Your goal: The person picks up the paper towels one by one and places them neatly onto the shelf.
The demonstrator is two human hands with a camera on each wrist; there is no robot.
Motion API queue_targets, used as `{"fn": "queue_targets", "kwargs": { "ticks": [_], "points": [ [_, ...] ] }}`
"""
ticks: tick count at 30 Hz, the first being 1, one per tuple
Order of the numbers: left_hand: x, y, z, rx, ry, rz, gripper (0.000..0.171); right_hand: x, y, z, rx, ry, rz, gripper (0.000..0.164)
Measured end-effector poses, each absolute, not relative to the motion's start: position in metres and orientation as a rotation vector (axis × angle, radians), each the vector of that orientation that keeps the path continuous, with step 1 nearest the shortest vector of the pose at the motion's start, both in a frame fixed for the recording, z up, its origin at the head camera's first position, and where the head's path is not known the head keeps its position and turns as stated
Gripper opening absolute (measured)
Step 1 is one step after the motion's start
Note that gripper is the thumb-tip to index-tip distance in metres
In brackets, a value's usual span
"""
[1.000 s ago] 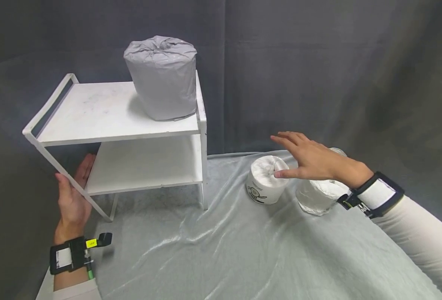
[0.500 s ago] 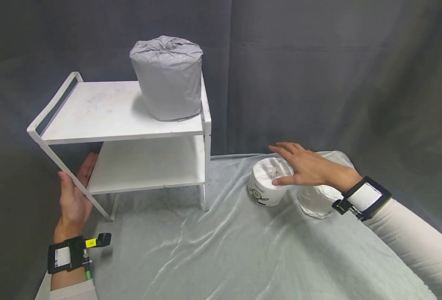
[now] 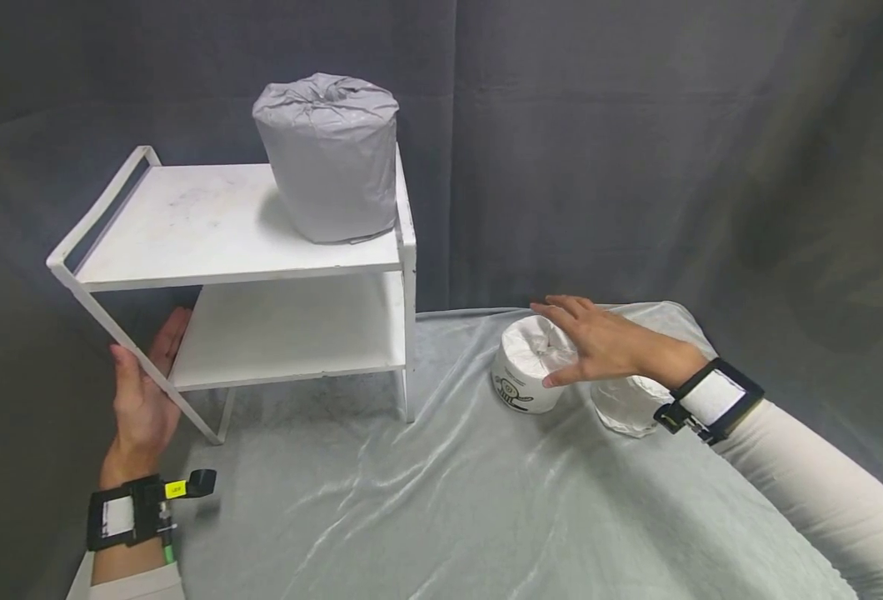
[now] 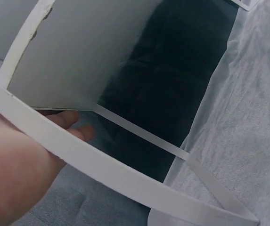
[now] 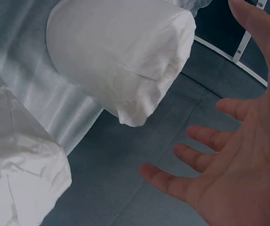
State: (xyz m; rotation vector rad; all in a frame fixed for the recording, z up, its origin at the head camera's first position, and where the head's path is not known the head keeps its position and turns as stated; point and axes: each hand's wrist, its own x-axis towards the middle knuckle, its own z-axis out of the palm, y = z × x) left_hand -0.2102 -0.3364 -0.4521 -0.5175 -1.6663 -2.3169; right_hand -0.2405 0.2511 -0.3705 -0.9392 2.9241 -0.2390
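head view: white two-tier rack [image 3: 175,225] bearing one grey-wrapped roll [image 3: 329,171] at the right end of its upper tier.
printed white roll [image 3: 526,364], standing on grey cloth [image 3: 321,508] right of the rack; second white roll [image 3: 621,407], near it, partly hidden by the right hand and wrist. left hand [image 3: 142,404]: fingers extended, thumb and fingers either side of the rack's near left leg [image 3: 95,312]. right hand [image 3: 608,343]: fingers spread wide about the printed roll, apart from it in the right wrist view.

Looks like a studio setup: dk curtain bkdrop [image 3: 599,167], lt-grey cloth [image 3: 396,508].
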Motion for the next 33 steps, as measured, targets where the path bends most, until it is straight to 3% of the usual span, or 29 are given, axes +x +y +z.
{"fn": "queue_targets", "kwargs": {
  "ticks": [8, 33],
  "points": [
    [-0.210, -0.336, -0.453, -0.561, -1.679, -2.341, 0.094, -0.243, 0.248, -0.381, -0.948, 2.911, -0.221, 0.110],
    [-0.212, -0.340, -0.456, -0.572, -1.682, -2.335, 0.092, -0.272, 0.230, -0.408, -0.851, 2.764, -0.261, 0.121]
  ]
}}
